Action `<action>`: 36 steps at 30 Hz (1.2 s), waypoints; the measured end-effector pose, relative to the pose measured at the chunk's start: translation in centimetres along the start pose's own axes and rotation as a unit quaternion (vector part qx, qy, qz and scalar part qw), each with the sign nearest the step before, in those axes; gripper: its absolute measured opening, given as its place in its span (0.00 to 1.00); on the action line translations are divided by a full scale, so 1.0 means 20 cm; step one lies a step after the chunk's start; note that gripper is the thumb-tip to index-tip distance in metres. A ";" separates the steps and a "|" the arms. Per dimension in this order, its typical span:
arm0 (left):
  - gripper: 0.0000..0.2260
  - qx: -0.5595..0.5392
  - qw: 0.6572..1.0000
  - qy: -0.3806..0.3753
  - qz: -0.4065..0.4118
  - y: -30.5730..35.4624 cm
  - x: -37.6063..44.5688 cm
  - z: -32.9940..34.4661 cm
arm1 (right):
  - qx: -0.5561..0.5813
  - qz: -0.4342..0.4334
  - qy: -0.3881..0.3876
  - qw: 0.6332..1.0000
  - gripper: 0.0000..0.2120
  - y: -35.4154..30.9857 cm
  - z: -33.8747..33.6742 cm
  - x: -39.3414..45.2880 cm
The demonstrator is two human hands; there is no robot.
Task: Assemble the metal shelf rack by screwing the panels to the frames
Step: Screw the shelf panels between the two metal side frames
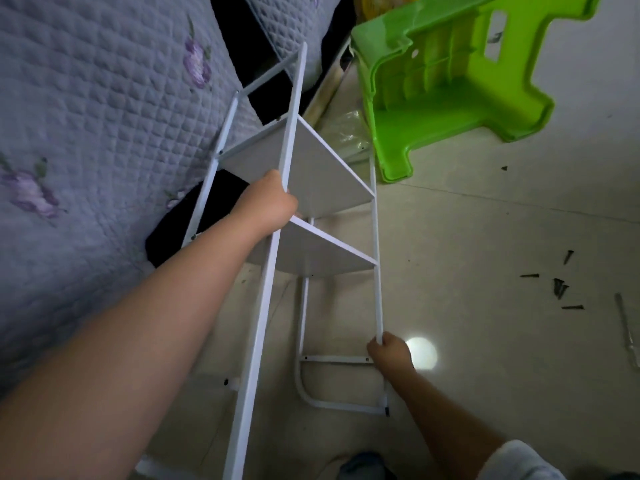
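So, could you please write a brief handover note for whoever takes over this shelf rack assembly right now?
Left hand grips the near frame upright beside the panels.
Right hand grips the far frame upright near its lower end.
Two panels sit between the frames; the rack leans over the floor beside the bed.
Loose screws lie on the floor to the right.
Left: check panel screws, fit any remaining panels; I cannot tell how many.

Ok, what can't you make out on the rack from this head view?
- Left hand fingers: hidden behind the near frame upright.
- Panel screw joints: too small to tell.
- Upright's bottom end: cut off by the lower edge.
- Tool beside the loose screws: blurred, cut by the right edge.
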State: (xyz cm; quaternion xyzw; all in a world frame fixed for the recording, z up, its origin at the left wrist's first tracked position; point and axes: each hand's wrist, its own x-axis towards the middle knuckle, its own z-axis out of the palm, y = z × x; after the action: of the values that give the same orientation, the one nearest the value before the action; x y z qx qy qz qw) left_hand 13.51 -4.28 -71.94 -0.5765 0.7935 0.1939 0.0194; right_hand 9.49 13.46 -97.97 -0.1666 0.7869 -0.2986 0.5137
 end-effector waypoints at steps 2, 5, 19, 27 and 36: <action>0.11 0.011 1.000 0.012 -0.014 -0.03 -0.02 -0.01 | 0.155 0.022 -0.023 0.987 0.09 -0.02 0.00 -0.03; 0.14 0.034 0.997 0.044 -0.044 -0.04 -0.06 -0.01 | 0.279 0.017 -0.046 0.959 0.09 -0.05 -0.05 -0.08; 0.15 0.002 0.992 0.075 -0.103 -0.24 -0.24 0.09 | 0.074 0.005 0.034 0.997 0.30 -0.08 -0.62 -0.20; 0.14 -0.047 0.980 0.064 -0.180 -0.36 -0.28 0.22 | 0.152 -0.081 0.009 0.985 0.06 -0.33 -0.66 -0.14; 0.13 -0.125 0.965 0.061 -0.221 -0.51 -0.24 0.37 | -0.047 -0.026 0.054 0.997 0.19 -0.49 -0.75 -0.03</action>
State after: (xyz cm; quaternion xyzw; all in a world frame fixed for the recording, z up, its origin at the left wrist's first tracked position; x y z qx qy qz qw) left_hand 23.05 -0.16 -80.36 -0.7460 0.6157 0.2469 -0.0587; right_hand -4.20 10.79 -86.86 -0.1941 0.8222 -0.2833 0.4539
